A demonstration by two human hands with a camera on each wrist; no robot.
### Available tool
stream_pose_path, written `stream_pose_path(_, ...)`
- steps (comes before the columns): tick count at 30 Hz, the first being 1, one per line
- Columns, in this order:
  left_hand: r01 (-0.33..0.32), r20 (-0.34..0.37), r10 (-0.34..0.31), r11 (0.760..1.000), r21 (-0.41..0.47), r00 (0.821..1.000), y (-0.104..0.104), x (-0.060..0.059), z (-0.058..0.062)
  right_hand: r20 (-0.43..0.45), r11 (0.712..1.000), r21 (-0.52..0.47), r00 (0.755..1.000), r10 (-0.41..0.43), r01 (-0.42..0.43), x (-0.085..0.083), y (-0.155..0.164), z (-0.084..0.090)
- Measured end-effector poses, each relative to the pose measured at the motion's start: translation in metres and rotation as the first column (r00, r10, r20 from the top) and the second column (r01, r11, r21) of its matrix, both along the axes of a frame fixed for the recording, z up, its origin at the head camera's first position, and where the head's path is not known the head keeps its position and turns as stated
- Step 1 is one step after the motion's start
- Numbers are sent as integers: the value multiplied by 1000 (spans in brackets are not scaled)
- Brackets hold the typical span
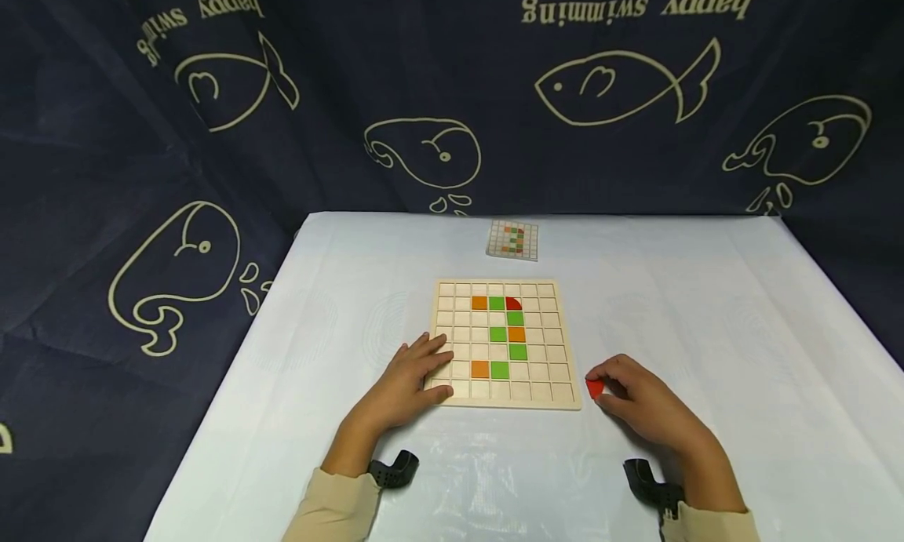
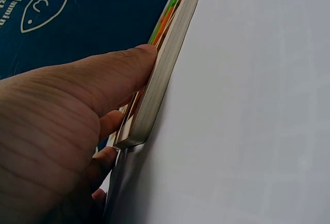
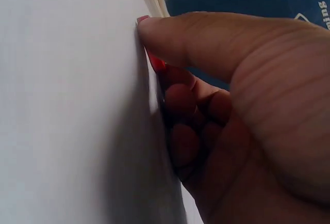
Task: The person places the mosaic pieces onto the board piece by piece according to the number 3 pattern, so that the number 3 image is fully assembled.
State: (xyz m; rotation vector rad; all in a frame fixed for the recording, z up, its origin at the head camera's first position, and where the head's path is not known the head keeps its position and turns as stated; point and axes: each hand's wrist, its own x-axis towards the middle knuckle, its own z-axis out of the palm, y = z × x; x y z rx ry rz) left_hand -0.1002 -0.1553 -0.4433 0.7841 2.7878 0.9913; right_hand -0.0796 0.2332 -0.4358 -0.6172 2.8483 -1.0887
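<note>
A square wooden grid board lies on the white table. My left hand rests at its lower left, fingers spread over the left edge and thumb on the rim. Set in the squares are several green pieces, orange pieces and one red piece with a rounded corner; together they form a figure like a 3. Just right of the board, my right hand pinches a small flat red tile between thumb and forefinger, low over the table. The fingers partly cover that tile.
A small card printed with a similar coloured grid lies beyond the board, near the table's far edge. Dark blue cloth with fish and whale drawings hangs behind and to the left. Each wrist wears a black camera mount.
</note>
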Motion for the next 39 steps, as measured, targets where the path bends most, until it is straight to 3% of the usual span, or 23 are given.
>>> stream_pose_path(7,4,3,-4,1000,-4,1000,0,-1,0,1,998,50,999,-43,43,-1,-5,2)
stream_pose_path(19,1,5,-1,1000,-3,1000,-1,0,1,-12,996,25,996,-84,84,-5,-9,4)
stream_pose_path(25,1,12,-1,1000,-3,1000,-1,0,1,-25,998,0,998,-62,62,-9,-19,11)
stream_pose_path(39,2,13,-2,1000,5,1000,-1,0,0,48,1000,24,999,1,-2,-28,-72,17)
